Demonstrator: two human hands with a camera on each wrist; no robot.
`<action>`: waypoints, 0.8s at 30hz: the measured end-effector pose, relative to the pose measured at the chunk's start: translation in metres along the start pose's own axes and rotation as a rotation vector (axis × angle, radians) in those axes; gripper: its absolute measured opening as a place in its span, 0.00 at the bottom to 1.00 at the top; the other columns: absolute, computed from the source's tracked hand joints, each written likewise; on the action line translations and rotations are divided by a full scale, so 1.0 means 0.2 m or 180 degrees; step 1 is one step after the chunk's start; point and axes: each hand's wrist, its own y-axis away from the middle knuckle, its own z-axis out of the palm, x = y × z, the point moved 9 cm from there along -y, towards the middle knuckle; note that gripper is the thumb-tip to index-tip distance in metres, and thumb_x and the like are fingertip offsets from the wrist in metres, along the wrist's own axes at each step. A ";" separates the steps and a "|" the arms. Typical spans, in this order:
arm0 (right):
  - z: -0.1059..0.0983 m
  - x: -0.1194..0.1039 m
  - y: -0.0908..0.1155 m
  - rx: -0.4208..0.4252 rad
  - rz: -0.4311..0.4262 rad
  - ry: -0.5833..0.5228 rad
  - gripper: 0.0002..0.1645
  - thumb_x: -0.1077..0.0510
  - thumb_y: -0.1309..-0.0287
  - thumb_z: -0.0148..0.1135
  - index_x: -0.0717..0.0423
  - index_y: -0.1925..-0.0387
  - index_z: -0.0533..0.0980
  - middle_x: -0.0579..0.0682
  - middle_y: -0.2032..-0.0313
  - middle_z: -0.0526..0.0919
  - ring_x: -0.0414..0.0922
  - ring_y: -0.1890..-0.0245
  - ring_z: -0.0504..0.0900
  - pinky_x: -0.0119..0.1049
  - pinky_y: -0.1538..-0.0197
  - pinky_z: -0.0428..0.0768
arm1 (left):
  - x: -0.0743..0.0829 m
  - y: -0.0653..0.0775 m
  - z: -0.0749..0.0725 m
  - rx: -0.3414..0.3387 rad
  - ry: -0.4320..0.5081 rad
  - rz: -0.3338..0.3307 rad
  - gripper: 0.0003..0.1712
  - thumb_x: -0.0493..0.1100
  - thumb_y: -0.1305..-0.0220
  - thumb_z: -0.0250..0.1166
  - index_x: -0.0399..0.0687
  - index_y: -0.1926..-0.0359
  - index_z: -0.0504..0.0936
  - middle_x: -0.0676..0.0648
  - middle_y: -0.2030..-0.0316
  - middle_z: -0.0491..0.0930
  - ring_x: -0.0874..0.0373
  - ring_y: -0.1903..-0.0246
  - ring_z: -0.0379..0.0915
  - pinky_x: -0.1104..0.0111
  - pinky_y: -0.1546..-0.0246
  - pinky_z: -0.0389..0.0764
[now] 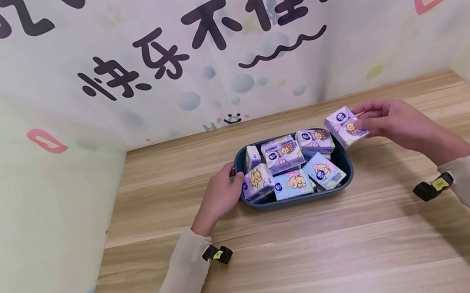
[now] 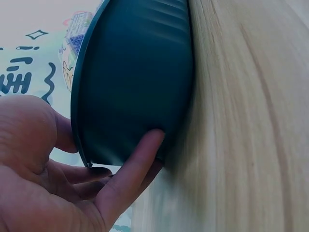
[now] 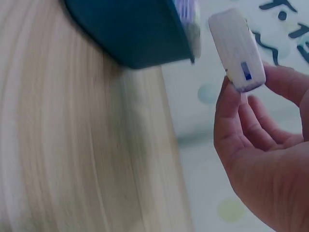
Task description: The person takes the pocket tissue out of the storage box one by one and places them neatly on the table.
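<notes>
As I watch through the head view, the boxy lilac-and-white cartoon-printed packet sits raised just past the right end of the dark blue, round-cornered plastic tub. By the right wrist view, I read it as above rim level and apart from the tub. That short sideways offset is, I judge, the relation that counts. The tub's long axis runs left to right on the pale wood-grain table, while the packet's longer side slants from far left to near right. The right hand is the nearer one, with thumb and fingertips pinching the packet's right side and its other fingers loosely bent. The left hand grips the tub's opposite end, thumb at the rim, a finger against the outer wall. Between them, purple and blue small packets crowd the tub.
</notes>
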 end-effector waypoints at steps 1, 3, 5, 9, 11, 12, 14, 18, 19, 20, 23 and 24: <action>-0.02 0.02 -0.02 0.0052 0.0060 -0.0048 0.22 0.64 0.20 0.64 0.66 0.32 0.71 0.41 0.52 0.87 0.38 0.55 0.87 0.31 0.52 0.87 | 0.00 0.00 0.00 -0.0004 0.0008 -0.0003 0.31 0.49 0.12 0.53 0.41 0.18 0.69 0.36 0.30 0.79 0.48 0.53 0.86 0.59 0.58 0.87; -0.05 0.05 -0.05 0.0184 0.0191 -0.0051 0.28 0.60 0.19 0.64 0.67 0.27 0.69 0.40 0.51 0.85 0.36 0.55 0.86 0.29 0.51 0.86 | -0.01 0.00 0.00 0.0001 0.0002 -0.0006 0.31 0.49 0.12 0.53 0.41 0.18 0.69 0.36 0.30 0.79 0.48 0.52 0.85 0.58 0.57 0.87; -0.08 0.08 -0.08 0.0298 0.0335 0.0047 0.34 0.56 0.18 0.64 0.67 0.23 0.65 0.41 0.48 0.82 0.35 0.54 0.84 0.29 0.49 0.85 | -0.01 -0.01 0.00 0.0012 0.0009 -0.0011 0.31 0.49 0.12 0.53 0.40 0.18 0.69 0.36 0.30 0.79 0.48 0.51 0.85 0.56 0.54 0.87; -0.13 0.15 -0.12 0.0487 0.0599 0.0145 0.38 0.52 0.19 0.64 0.68 0.21 0.63 0.51 0.40 0.76 0.34 0.55 0.83 0.29 0.47 0.85 | -0.02 -0.01 0.01 0.0048 -0.0014 -0.0008 0.31 0.50 0.12 0.53 0.40 0.19 0.69 0.37 0.30 0.80 0.47 0.45 0.82 0.52 0.44 0.86; -0.14 0.17 -0.15 0.0541 0.0698 0.0196 0.37 0.53 0.19 0.64 0.68 0.21 0.64 0.54 0.38 0.74 0.34 0.56 0.83 0.29 0.47 0.85 | -0.02 -0.02 0.01 0.0047 0.0002 -0.0006 0.31 0.51 0.12 0.53 0.41 0.19 0.70 0.37 0.30 0.80 0.46 0.45 0.82 0.51 0.44 0.86; -0.14 0.18 -0.16 0.0576 0.0729 0.0204 0.36 0.54 0.19 0.64 0.68 0.22 0.65 0.55 0.38 0.74 0.34 0.57 0.82 0.29 0.48 0.85 | -0.02 -0.02 0.01 0.0047 0.0004 -0.0002 0.31 0.51 0.12 0.53 0.41 0.19 0.70 0.37 0.31 0.80 0.47 0.46 0.82 0.51 0.45 0.86; -0.15 0.20 -0.18 0.0632 0.0788 0.0271 0.35 0.55 0.19 0.64 0.69 0.23 0.66 0.54 0.41 0.75 0.34 0.59 0.82 0.28 0.50 0.86 | -0.02 -0.01 0.01 0.0037 0.0027 -0.0002 0.31 0.51 0.12 0.53 0.41 0.19 0.70 0.38 0.32 0.81 0.48 0.49 0.83 0.53 0.50 0.87; -0.14 0.23 -0.23 0.0742 0.0795 0.0363 0.33 0.56 0.21 0.65 0.71 0.26 0.69 0.46 0.52 0.80 0.34 0.63 0.81 0.28 0.54 0.86 | -0.03 -0.01 0.01 0.0031 0.0065 0.0008 0.30 0.51 0.12 0.53 0.42 0.19 0.71 0.39 0.35 0.83 0.50 0.54 0.84 0.59 0.58 0.86; -0.14 0.23 -0.25 0.0768 0.0794 0.0380 0.32 0.56 0.21 0.65 0.71 0.27 0.69 0.45 0.55 0.81 0.34 0.63 0.81 0.28 0.55 0.86 | -0.03 0.00 0.01 0.0027 0.0074 0.0007 0.30 0.51 0.11 0.53 0.42 0.19 0.71 0.39 0.36 0.83 0.50 0.55 0.84 0.60 0.59 0.86; -0.13 0.23 -0.26 0.0796 0.0787 0.0400 0.32 0.56 0.21 0.66 0.71 0.27 0.70 0.44 0.56 0.81 0.35 0.64 0.81 0.28 0.56 0.86 | -0.03 0.00 0.01 0.0031 0.0077 0.0014 0.30 0.51 0.12 0.53 0.42 0.19 0.71 0.39 0.36 0.83 0.50 0.55 0.84 0.61 0.60 0.85; -0.13 0.23 -0.29 0.0847 0.0773 0.0534 0.30 0.56 0.22 0.66 0.71 0.29 0.72 0.49 0.53 0.82 0.36 0.64 0.80 0.29 0.57 0.85 | -0.03 0.00 0.01 0.0026 0.0106 0.0022 0.31 0.52 0.12 0.53 0.42 0.19 0.71 0.39 0.37 0.84 0.51 0.57 0.84 0.61 0.62 0.85; -0.12 0.22 -0.30 0.0857 0.0767 0.0615 0.30 0.56 0.22 0.66 0.71 0.29 0.72 0.53 0.50 0.81 0.37 0.63 0.80 0.29 0.58 0.84 | -0.03 0.00 0.01 0.0023 0.0109 0.0022 0.31 0.52 0.12 0.53 0.42 0.19 0.71 0.39 0.38 0.84 0.51 0.58 0.84 0.61 0.63 0.84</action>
